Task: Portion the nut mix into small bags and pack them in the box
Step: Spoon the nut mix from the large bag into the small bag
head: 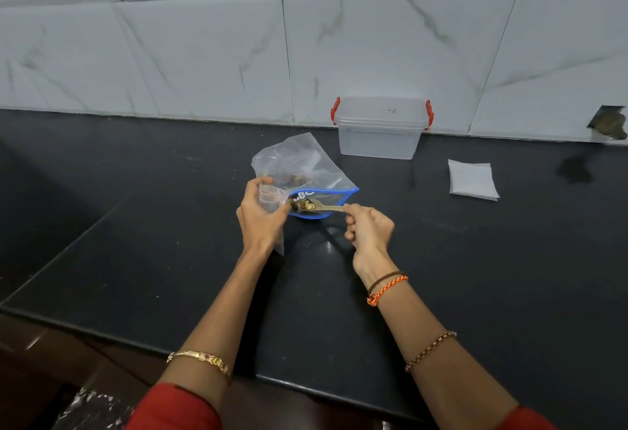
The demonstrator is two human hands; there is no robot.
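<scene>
A large clear zip bag with a blue rim [306, 171] lies on the black counter [170, 225], with nut mix inside near its mouth. My left hand [260, 215] grips a small clear bag [270, 197] with its mouth held up beside the big bag's opening. My right hand [368, 229] pinches the handle of a small wooden spoon [317, 207]; its bowl carries nuts and points left toward the small bag. A clear plastic box with red clips [380, 127] stands lidded against the wall behind.
A stack of flat small bags [472, 180] lies to the right of the box. The tiled wall [306, 56] runs along the back of the counter. The counter's front edge cuts diagonally across the lower left.
</scene>
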